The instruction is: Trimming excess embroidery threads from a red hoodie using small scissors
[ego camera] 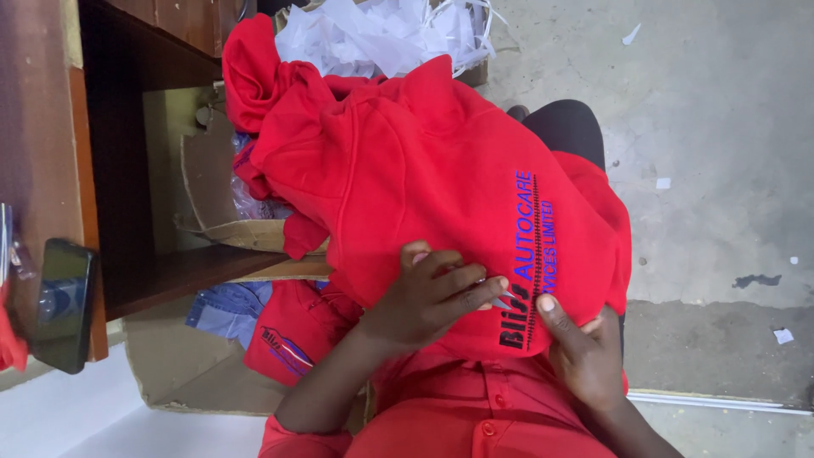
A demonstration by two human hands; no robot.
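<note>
- red fleece hoodie (pixel 424 178), draped over the person's lap, printed panel turned up so the lettering faces the eye.
- left hand (pixel 428 297), fingers together, pinched on a small metal tool (pixel 506 294), seemingly tweezers, with its tip at the blue and black print (pixel 526 254).
- right hand (pixel 585 352), thumb on top and fingers curled under the cloth, clamped on the fabric to hold it taut.
- cardboard box (pixel 212 191) under the wooden desk (pixel 127 51), within reach, holding more red garments (pixel 288 335).
- black phone (pixel 61 301), flat on the desk edge.
- white paper scraps (pixel 381 30), heaped beyond the hoodie.
</note>
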